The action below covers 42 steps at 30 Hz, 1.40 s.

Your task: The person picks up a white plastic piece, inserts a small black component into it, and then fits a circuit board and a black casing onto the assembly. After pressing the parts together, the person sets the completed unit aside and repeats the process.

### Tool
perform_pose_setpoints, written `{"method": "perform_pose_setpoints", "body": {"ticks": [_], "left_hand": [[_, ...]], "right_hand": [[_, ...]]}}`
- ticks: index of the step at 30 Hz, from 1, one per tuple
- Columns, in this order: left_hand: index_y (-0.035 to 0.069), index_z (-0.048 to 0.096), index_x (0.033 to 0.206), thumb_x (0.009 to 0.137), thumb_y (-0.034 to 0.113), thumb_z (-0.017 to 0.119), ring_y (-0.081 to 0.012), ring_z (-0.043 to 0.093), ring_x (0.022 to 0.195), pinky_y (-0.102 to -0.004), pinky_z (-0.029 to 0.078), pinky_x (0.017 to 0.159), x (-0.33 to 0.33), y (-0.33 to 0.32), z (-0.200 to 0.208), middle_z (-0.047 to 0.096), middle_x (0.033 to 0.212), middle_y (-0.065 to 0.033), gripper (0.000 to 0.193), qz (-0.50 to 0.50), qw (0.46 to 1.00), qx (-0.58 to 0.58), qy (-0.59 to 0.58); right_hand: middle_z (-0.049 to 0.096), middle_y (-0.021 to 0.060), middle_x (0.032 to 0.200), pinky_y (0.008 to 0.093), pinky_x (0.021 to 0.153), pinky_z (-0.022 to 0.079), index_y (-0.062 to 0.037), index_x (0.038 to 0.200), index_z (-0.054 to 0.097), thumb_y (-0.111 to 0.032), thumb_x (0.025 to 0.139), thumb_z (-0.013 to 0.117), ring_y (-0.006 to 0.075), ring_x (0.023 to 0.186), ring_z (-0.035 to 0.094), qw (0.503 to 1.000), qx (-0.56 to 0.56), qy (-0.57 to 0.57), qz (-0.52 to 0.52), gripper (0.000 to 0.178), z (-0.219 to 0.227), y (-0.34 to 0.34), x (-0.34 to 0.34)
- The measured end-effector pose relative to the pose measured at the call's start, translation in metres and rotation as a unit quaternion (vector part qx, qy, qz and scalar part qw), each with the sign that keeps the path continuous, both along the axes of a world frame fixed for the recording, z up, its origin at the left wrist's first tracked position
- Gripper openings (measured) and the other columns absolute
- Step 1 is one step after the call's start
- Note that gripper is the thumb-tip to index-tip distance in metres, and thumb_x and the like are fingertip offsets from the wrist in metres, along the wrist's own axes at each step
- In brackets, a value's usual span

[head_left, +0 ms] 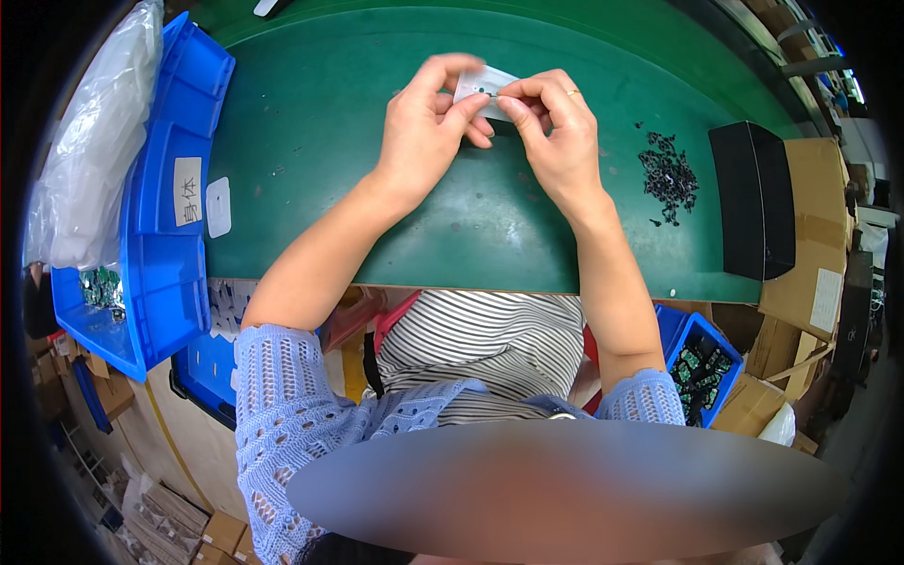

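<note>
Over the far middle of the green table, my left hand [424,127] grips a small white plastic piece [476,81] between its fingers. My right hand [562,127], wearing a ring, meets it from the other side with thumb and forefinger pinched. Between the two thumbs a tiny dark part [492,94] shows against the white surface; the right fingertips close on it, and its exact shape is too small to make out. Off to the right, a loose pile of small black parts [669,179] lies on the table. Another flat white plastic piece [217,207] rests near the left edge.
Blue bins [162,198] line the left side, with clear plastic bags [99,141] on top and small green boards [100,287] inside. At right stand a black box [753,198] and cardboard box [817,226]. A blue bin [731,365] of dark green parts sits below table level.
</note>
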<state>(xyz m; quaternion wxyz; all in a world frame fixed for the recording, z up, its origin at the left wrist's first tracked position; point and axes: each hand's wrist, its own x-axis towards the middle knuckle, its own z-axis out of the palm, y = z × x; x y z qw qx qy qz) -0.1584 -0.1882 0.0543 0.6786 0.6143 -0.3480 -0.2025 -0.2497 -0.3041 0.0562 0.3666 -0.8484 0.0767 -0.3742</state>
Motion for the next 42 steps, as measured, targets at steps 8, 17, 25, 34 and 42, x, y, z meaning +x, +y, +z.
{"method": "perform_pose_setpoints", "body": {"ticks": [8, 17, 25, 34, 42], "left_hand": [[-0.008, 0.048, 0.101, 0.087, 0.004, 0.05, -0.0186, 0.064, 0.082, -0.0271, 0.051, 0.078, 0.0, 0.001, 0.003, 0.062, 0.09, -0.0153, 0.018, -0.05, 0.987, 0.036, 0.151], [-0.002, 0.053, 0.087, 0.085, 0.009, 0.057, -0.0114, 0.062, 0.07, -0.0209, 0.05, 0.065, 0.001, -0.002, -0.01, 0.063, 0.083, -0.0104, 0.012, -0.018, 0.999, -0.012, 0.037], [-0.001, 0.054, 0.089, 0.086, 0.011, 0.057, -0.0103, 0.058, 0.067, -0.022, 0.048, 0.067, 0.004, 0.002, -0.003, 0.061, 0.074, -0.0073, 0.013, -0.046, 0.995, 0.021, 0.085], [-0.002, 0.054, 0.089, 0.085, 0.012, 0.057, -0.0101, 0.059, 0.064, -0.0222, 0.048, 0.063, 0.004, 0.008, 0.0, 0.061, 0.071, -0.0075, 0.015, -0.09, 0.99, 0.056, 0.095], [-0.008, 0.049, 0.109, 0.087, 0.011, 0.052, -0.0175, 0.064, 0.076, -0.0263, 0.051, 0.073, 0.005, 0.002, 0.01, 0.062, 0.09, -0.0135, 0.029, -0.132, 0.975, 0.004, 0.178]], "right_hand": [[0.052, 0.0026, 0.071, 0.0235, 0.052, 0.041, -0.0022, 0.077, 0.059, -0.009, 0.074, 0.067, 0.0113, 0.059, 0.047, 0.993, 0.107, 0.04, -0.041, 0.011, -0.003, 0.0, -0.001], [0.05, -0.0008, 0.07, 0.0218, 0.052, 0.038, -0.0008, 0.079, 0.057, -0.012, 0.078, 0.066, 0.0062, 0.059, 0.043, 0.936, 0.348, 0.047, 0.015, 0.014, -0.008, 0.006, 0.002], [0.05, 0.0041, 0.088, 0.0232, 0.063, 0.04, -0.0026, 0.085, 0.057, -0.017, 0.072, 0.071, 0.0111, 0.072, 0.043, 0.983, 0.172, -0.004, -0.068, 0.023, 0.0, -0.007, -0.004], [0.059, 0.0029, 0.076, 0.0238, 0.063, 0.043, -0.0006, 0.087, 0.058, -0.017, 0.074, 0.069, 0.0095, 0.07, 0.052, 0.943, 0.263, 0.19, 0.068, 0.023, 0.018, -0.012, -0.011], [0.061, 0.0055, 0.079, 0.0254, 0.065, 0.045, -0.0004, 0.087, 0.061, -0.021, 0.072, 0.07, 0.0112, 0.072, 0.055, 0.956, 0.269, 0.09, 0.075, 0.027, 0.008, -0.029, -0.013]]}}
